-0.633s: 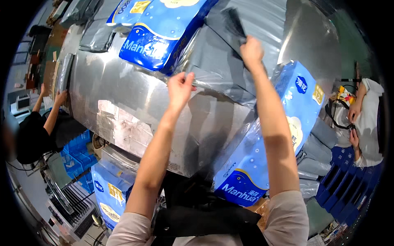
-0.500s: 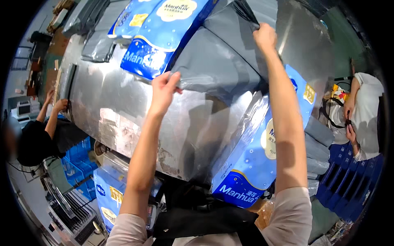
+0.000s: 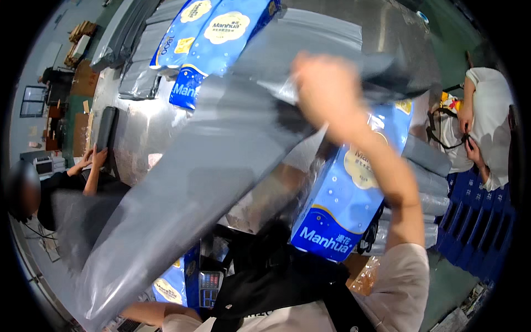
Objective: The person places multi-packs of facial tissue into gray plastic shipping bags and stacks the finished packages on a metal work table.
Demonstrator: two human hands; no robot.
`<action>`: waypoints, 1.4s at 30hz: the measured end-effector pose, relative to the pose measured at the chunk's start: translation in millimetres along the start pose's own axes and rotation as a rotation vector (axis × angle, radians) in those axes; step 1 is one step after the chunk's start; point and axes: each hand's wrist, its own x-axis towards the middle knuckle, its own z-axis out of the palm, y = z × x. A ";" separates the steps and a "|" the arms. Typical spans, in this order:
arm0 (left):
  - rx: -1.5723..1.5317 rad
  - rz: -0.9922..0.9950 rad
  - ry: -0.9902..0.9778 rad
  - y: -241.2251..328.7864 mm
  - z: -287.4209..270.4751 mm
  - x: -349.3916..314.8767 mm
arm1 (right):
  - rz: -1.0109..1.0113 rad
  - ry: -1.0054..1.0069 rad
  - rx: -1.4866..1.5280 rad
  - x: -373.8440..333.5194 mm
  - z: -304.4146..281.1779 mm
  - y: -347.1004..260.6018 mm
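Head view, long grey plastic bag (image 3: 182, 166), smooth, glossy, stretched diagonally

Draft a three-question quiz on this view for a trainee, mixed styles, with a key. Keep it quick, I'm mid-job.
1. Multiple choice: what is most directly around the person's blurred right hand?
A) brown cardboard
B) grey plastic
C) white cloth

2. True or false: the person's left hand is in plain view.

3. Fill in the colour: the person's right forearm passes in front of part of a large ____ pack.

Key:
1: B, grey plastic, which also stretches toward the lower left.
2: False; the left hand cannot be seen, only part of the left forearm near the lower edge.
3: Blue.
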 end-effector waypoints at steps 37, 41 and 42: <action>0.465 -0.243 0.330 -48.2 -60.8 -32.4 | 0.861 -0.739 1.521 -68.0 290.0 -4.4; 0.469 -0.227 0.278 -51.9 -51.5 -32.4 | 1.029 -0.571 2.011 -84.5 270.0 -14.6; 0.466 -0.229 0.270 -53.2 -52.7 -33.0 | 1.062 -0.507 2.070 -89.4 264.1 -16.2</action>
